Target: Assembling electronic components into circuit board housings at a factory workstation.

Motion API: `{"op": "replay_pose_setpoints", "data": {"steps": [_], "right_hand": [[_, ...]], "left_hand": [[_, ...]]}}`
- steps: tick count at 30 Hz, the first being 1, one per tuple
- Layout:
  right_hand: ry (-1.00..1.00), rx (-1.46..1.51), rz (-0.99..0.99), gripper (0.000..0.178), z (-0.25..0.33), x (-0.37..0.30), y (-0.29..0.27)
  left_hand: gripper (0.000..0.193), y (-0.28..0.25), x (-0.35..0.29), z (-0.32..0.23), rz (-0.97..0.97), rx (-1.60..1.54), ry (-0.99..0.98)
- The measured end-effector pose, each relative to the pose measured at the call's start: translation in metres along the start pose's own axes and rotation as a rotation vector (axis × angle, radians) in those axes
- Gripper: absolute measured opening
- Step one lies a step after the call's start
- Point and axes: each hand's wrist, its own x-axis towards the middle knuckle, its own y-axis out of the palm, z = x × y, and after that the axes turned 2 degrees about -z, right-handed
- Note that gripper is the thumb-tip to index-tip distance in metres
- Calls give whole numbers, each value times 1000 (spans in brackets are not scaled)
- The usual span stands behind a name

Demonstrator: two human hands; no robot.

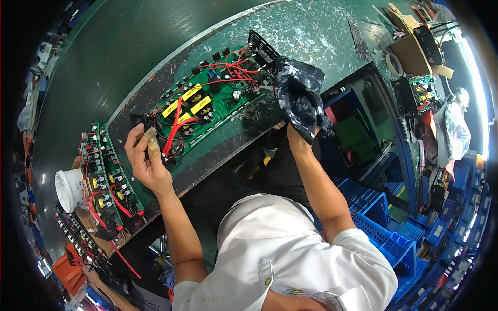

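A long green circuit board (223, 101) lies across the bench, with yellow-labelled transformers (192, 93), red wires (174, 129) and a black vented end panel (263, 49). At its left end is my left hand (148, 163), its fingers bent around a small dark part I cannot make out; one fingertip wears a yellowish cover. My right hand is hidden by a black cloth (300, 85) smeared with white paste, which it holds against the board's right end; only the wrist (299, 140) shows.
More wired boards (104, 176) and a white tub (69, 191) stand at left. A dark-framed blue bin (347, 119) is right of the cloth, blue crates (384, 233) below. A tape roll (393, 64) and cardboard (412, 54) lie at far right. Another person's arm (111, 293) shows lower left.
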Motion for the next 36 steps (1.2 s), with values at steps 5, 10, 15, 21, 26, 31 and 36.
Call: {"op": "replay_pose_setpoints", "data": {"steps": [5,10,15,21,26,31,36], "right_hand": [[58,-223,96,35,1,6,-13],[-207,-606,63,34,26,3,-6],[3,-323,95,30,-10,0,-13],[492,694,-92,12,38,26,-16],[560,728,-109,11,51,30,-22],[559,776,-138,13,54,34,-25],[519,827,-123,15,46,44,-39]], "left_hand": [[18,0,1,0,-3,3,4],[18,-2,-1,2,-16,-13,-3],[19,1,1,1,-5,-14,-1],[20,0,0,-1,-4,4,6],[20,-2,0,0,0,7,-1],[21,3,-4,-18,-57,119,46],[27,9,-72,-73,184,-271,248]]}}
